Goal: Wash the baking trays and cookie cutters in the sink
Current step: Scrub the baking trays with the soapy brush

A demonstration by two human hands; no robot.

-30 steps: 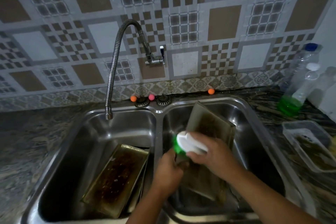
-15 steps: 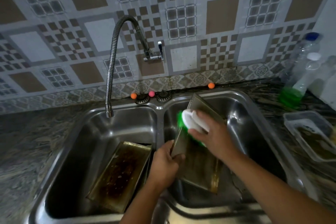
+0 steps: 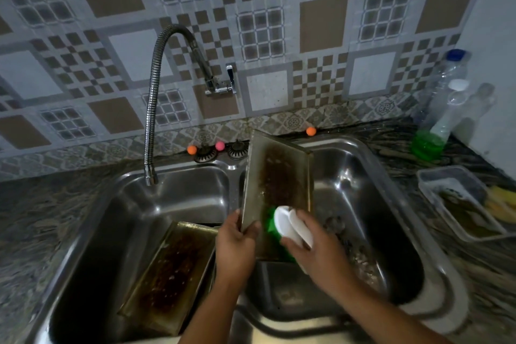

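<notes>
A greasy rectangular baking tray (image 3: 279, 176) stands tilted up over the right basin of the steel double sink (image 3: 371, 176), its stained inside facing me. My left hand (image 3: 236, 246) grips the tray's lower left edge. My right hand (image 3: 315, 248) holds a white-handled brush with green bristles (image 3: 282, 222), pressed against the tray's lower part. Another dirty baking tray (image 3: 170, 268) leans in the left basin, with more tray edges stacked under it. Small objects lie blurred on the right basin's floor (image 3: 351, 246); I cannot tell what they are.
A flexible metal tap (image 3: 152, 109) hangs over the left basin, with no water visible. Plastic bottles, one with green liquid (image 3: 430, 142), stand on the dark counter at right. A clear plastic container (image 3: 460, 201) sits near them. Drain strainers (image 3: 220, 152) rest behind the sink.
The tray has been raised and turned more upright, its stained inside now facing me. The brush has slid from the tray's top down to its lower part.
</notes>
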